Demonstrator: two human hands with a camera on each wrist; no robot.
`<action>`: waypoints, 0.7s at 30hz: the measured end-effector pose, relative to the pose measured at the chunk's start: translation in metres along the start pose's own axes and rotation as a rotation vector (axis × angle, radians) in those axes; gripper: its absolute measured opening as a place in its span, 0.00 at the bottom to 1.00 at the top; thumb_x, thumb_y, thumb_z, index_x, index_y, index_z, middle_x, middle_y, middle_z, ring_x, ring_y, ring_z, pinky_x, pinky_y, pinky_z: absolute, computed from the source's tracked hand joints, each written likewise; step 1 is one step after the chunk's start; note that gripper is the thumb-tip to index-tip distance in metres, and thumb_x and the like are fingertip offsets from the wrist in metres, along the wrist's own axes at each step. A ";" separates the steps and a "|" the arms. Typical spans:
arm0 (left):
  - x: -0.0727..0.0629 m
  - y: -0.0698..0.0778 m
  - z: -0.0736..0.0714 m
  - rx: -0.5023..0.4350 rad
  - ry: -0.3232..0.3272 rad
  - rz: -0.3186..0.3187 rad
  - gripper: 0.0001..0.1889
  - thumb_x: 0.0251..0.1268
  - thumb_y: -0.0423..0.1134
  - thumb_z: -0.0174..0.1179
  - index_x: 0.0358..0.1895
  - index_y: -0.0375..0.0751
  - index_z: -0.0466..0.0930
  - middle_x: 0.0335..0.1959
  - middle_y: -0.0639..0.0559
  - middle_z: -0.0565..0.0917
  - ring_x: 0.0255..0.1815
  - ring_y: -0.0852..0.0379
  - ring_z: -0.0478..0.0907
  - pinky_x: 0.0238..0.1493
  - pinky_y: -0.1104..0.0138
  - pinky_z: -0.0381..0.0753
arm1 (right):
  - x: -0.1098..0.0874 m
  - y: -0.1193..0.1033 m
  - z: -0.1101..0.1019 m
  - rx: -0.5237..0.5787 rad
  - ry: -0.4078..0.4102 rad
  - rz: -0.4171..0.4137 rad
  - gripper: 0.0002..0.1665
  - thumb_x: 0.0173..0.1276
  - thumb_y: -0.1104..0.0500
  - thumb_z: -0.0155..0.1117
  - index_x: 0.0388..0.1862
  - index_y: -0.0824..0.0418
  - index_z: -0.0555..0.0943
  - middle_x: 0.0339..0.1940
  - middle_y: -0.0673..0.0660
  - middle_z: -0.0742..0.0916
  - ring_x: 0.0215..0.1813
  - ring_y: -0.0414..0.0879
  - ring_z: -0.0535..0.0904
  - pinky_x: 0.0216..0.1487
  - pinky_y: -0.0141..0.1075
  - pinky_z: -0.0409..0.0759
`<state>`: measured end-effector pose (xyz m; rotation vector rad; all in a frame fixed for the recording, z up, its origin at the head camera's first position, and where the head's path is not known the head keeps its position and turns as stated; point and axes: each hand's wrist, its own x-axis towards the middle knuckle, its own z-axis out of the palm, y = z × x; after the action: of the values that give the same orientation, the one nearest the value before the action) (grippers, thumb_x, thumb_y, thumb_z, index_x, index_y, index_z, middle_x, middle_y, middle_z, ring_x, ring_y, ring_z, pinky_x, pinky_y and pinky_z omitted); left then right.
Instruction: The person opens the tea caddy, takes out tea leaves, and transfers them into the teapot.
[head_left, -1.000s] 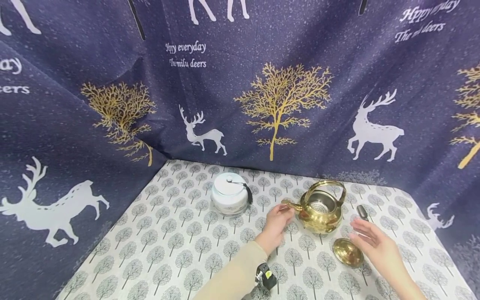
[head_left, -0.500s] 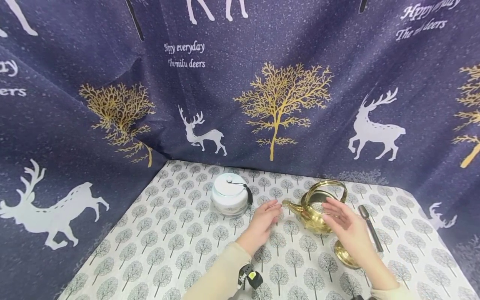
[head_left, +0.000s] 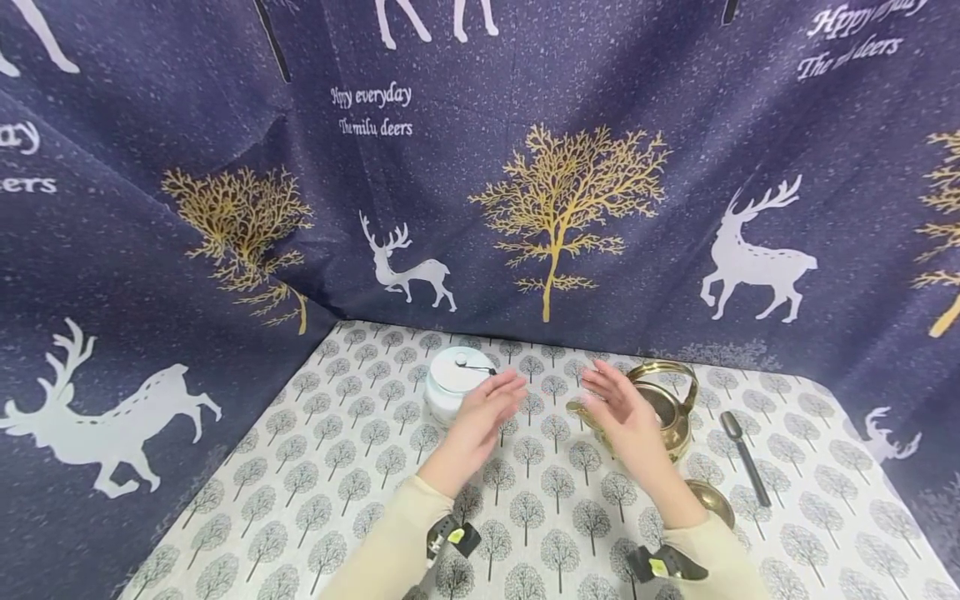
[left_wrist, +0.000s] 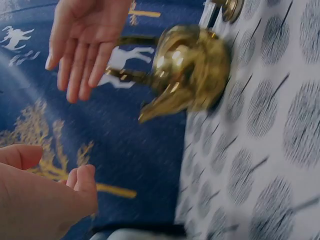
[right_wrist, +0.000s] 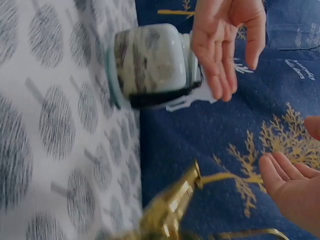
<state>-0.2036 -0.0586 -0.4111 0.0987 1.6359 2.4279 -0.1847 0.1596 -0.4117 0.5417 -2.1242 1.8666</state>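
My left hand (head_left: pixel 480 425) hangs over the table just right of a white lidded jar (head_left: pixel 444 392), covering part of its side; nothing is in its fingers. My right hand (head_left: pixel 624 414), also holding nothing, is in front of a brass kettle (head_left: pixel 681 429) and hides much of its body. In the left wrist view the kettle (left_wrist: pixel 192 67) shows its spout and raised handle. The jar (right_wrist: pixel 150 62) has a painted landscape and a dark tassel in the right wrist view. Both palms face each other with fingers extended.
A brass lid (head_left: pixel 712 502) lies on the table, partly behind my right forearm. Right of it lies a spoon (head_left: pixel 746 458) with a dark handle. The tree-print tablecloth (head_left: pixel 345 483) meets a dark blue deer-print curtain (head_left: pixel 480 208) at the back and left.
My left hand has left the kettle's spout and moved left toward the jar. My right hand has moved left from beside the brass lid to in front of the kettle, uncovering the spoon.
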 end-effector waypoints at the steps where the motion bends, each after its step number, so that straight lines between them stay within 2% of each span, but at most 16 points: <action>1: -0.001 0.005 -0.003 0.004 -0.001 0.016 0.29 0.64 0.27 0.53 0.69 0.30 0.60 0.66 0.38 0.70 0.65 0.46 0.70 0.69 0.61 0.67 | 0.003 0.002 0.004 0.022 -0.005 0.009 0.33 0.69 0.67 0.59 0.71 0.66 0.62 0.63 0.69 0.76 0.63 0.48 0.74 0.63 0.27 0.72; 5: -0.002 0.024 -0.018 0.027 0.012 0.079 0.27 0.66 0.26 0.51 0.69 0.31 0.60 0.67 0.38 0.68 0.68 0.44 0.66 0.70 0.61 0.66 | 0.014 0.008 0.021 0.115 -0.040 0.068 0.36 0.70 0.64 0.59 0.74 0.65 0.58 0.68 0.67 0.72 0.68 0.55 0.69 0.63 0.27 0.71; 10: 0.004 0.041 -0.036 0.037 0.053 0.158 0.25 0.67 0.27 0.51 0.68 0.33 0.63 0.66 0.39 0.70 0.68 0.44 0.66 0.70 0.61 0.67 | 0.026 0.016 0.042 0.209 -0.074 0.142 0.41 0.68 0.63 0.61 0.75 0.63 0.54 0.72 0.63 0.67 0.72 0.53 0.63 0.68 0.29 0.66; 12: 0.008 0.045 -0.043 0.037 0.069 0.187 0.25 0.67 0.26 0.52 0.68 0.33 0.63 0.65 0.39 0.72 0.66 0.47 0.69 0.70 0.61 0.66 | 0.031 0.021 0.050 0.252 -0.088 0.156 0.43 0.67 0.65 0.61 0.76 0.63 0.52 0.74 0.63 0.65 0.74 0.53 0.60 0.72 0.33 0.61; 17: 0.019 0.051 -0.062 0.058 0.105 0.256 0.25 0.67 0.25 0.52 0.67 0.34 0.64 0.63 0.39 0.73 0.62 0.54 0.73 0.68 0.66 0.68 | 0.036 0.033 0.074 0.312 -0.089 0.192 0.49 0.63 0.70 0.63 0.77 0.64 0.48 0.76 0.61 0.61 0.76 0.53 0.55 0.77 0.42 0.51; 21: 0.029 0.052 -0.077 0.113 0.137 0.314 0.24 0.68 0.25 0.51 0.67 0.34 0.65 0.63 0.38 0.72 0.65 0.49 0.70 0.65 0.70 0.71 | 0.038 0.047 0.087 0.304 -0.089 0.243 0.53 0.61 0.66 0.68 0.78 0.60 0.48 0.77 0.58 0.59 0.77 0.50 0.52 0.77 0.41 0.49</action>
<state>-0.2522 -0.1415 -0.3943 0.2268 1.9490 2.6159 -0.2350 0.0741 -0.4493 0.4516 -2.0495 2.3642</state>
